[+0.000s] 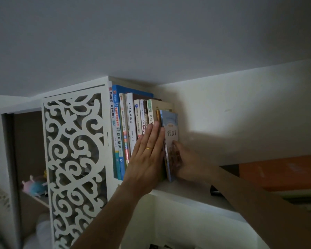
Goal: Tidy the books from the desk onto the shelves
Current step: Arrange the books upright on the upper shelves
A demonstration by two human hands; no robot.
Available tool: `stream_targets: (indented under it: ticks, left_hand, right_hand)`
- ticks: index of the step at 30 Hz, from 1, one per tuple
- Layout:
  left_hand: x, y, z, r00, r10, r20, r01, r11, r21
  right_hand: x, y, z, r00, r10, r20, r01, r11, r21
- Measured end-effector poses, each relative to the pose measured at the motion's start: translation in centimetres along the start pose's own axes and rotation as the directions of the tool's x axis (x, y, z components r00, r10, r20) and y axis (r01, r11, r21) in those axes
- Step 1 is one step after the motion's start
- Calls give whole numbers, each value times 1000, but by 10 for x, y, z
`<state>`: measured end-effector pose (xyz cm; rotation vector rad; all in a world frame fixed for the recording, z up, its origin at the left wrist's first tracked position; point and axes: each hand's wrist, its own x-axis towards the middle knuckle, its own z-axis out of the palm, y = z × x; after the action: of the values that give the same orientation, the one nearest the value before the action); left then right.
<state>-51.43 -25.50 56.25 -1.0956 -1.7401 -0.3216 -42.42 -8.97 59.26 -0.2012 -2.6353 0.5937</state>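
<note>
Two forearms reach up to the shelf [183,190]; the left hand [147,151] presses flat, fingers straight, on the row of books [131,123], the right hand [182,162] grips the blue book [170,130], standing at the row's end; next it needs pushing fully in

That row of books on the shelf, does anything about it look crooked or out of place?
Only the end one. The light blue book at the right end of the row sits proud of its neighbours, not yet pushed in flush. The right hand grips it while the left hand presses flat on the other spines.
</note>
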Motion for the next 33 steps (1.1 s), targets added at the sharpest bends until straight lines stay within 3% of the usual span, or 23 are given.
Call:
stream_targets:
  ticks: [4,9,12,15,17,20,22,26,30,33]
  left_hand:
    - [1,15,-12,999,-35,1,35,996,-78]
    - [7,80,-38,987,-39,-159,2,974,-226]
    - [21,124,-60,999,25,43,-5,910,-415]
    - [44,161,-62,967,132,217,-29,907,-421]
    - [57,176,-56,949,200,242,-96,919,-382]
    - [68,179,-43,922,266,283,-184,941,-284]
    - [70,177,-40,912,307,272,-236,935,-264]
    - [72,170,-42,888,381,258,-293,901,-320]
    - [69,173,-46,856,476,201,-442,877,-190]
    - [64,172,-47,935,313,168,-291,946,-146]
  right_hand:
    - [-10,-10,-6,996,4,91,5,996,-93]
    - [-65,-17,-64,1000,-26,-9,19,905,-426]
    - [-111,-9,-135,995,49,-89,-91,816,-570]
    - [-163,6,-199,963,231,-136,-262,696,-668]
    - [-196,15,-227,929,348,-122,-335,658,-675]
    - [-233,31,-242,859,512,16,-356,618,-701]
    - [-245,45,-242,849,526,56,-324,601,-730]
    - [-247,52,-230,908,418,36,-259,624,-737]
    - [-235,44,-207,962,209,-176,-255,460,-851]
    - [-213,39,-194,917,-63,-393,-316,485,-816]
